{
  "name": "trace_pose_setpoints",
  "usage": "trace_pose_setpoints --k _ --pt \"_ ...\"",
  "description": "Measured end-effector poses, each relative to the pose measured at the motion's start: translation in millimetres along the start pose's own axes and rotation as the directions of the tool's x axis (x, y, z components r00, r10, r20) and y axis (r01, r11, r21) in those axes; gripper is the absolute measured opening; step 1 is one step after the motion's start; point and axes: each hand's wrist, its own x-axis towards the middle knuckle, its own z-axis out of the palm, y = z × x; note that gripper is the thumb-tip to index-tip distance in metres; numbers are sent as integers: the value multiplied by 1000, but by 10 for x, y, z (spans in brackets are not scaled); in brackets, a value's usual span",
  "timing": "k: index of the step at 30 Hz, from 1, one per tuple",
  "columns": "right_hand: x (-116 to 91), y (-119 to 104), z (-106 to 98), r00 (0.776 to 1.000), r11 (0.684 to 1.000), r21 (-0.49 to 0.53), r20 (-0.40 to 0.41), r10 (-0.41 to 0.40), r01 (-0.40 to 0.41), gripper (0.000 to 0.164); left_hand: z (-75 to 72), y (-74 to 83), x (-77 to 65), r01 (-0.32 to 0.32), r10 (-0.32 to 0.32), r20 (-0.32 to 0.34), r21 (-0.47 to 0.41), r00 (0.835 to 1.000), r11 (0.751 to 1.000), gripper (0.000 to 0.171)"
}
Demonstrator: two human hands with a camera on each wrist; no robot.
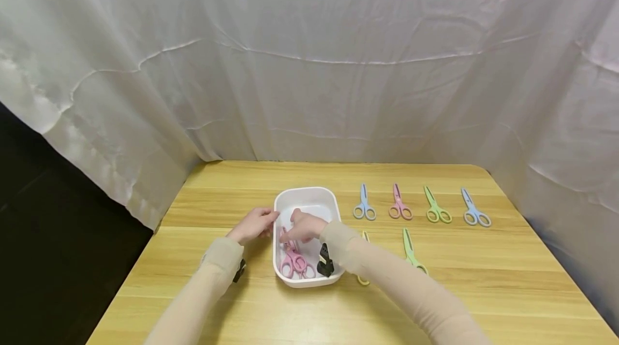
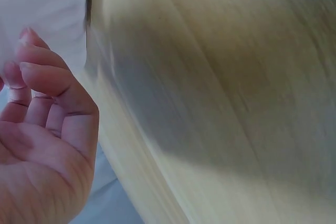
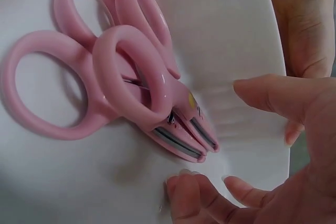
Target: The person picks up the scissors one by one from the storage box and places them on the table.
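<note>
Two pairs of pink scissors (image 1: 293, 260) lie together in a white plastic tray (image 1: 309, 282), their blades overlapping in the right wrist view. My right hand (image 1: 307, 227) reaches into the tray with thumb and fingers spread around the blade ends (image 3: 194, 142); a gap shows between the fingertips and the scissors. At the tray's left side, my left hand (image 1: 254, 224) has its fingertips by the rim; whether they touch it I cannot tell. In the left wrist view that hand (image 2: 50, 129) is loosely bent, with nothing in it.
Right of the tray lie blue scissors (image 1: 365, 209), pink scissors (image 1: 399, 208), green scissors (image 1: 437, 209) and more blue scissors (image 1: 473, 211) in a row. Nearer are yellow scissors (image 1: 365, 236), partly behind my right forearm, and green scissors (image 1: 409, 248). A pale curtain (image 1: 338, 92) surrounds the wooden table (image 1: 232, 184).
</note>
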Motion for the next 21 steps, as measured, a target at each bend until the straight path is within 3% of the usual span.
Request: trace_pose_setpoints --k 12,21 --pt "-31 2 -2 997 998 -36 63 44 -42 73 22 -11 12 24 -24 -19 -7 1000 1000 31" --pt "48 3 25 992 995 -88 109 60 -51 48 26 6 -1 35 -35 -32 -6 999 999 35"
